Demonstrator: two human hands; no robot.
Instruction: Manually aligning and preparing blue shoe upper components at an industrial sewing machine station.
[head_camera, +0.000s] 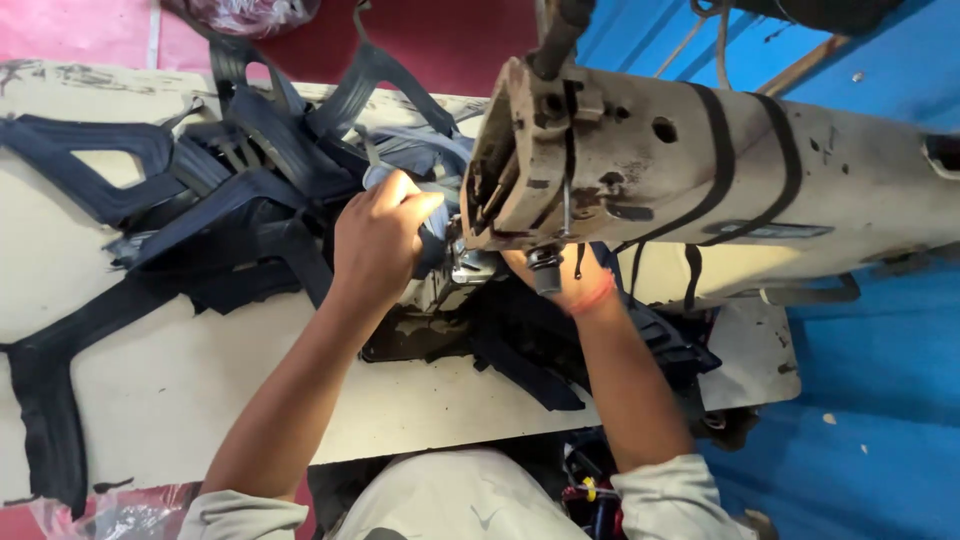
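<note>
My left hand (380, 235) is closed around a dark blue fabric piece (432, 245) right beside the presser foot (468, 265) of an old cream sewing machine (700, 170). My right hand (560, 285) reaches under the machine head, and most of it is hidden by the head; only the wrist with a red thread band shows. Dark fabric (530, 345) lies under that forearm on the machine bed.
A heap of dark blue cut fabric pieces (220, 190) covers the left of the pale worktable (180, 380). A long dark strip (50, 410) hangs at the near left edge. Blue floor lies to the right, a plastic bag (110, 515) at the bottom left.
</note>
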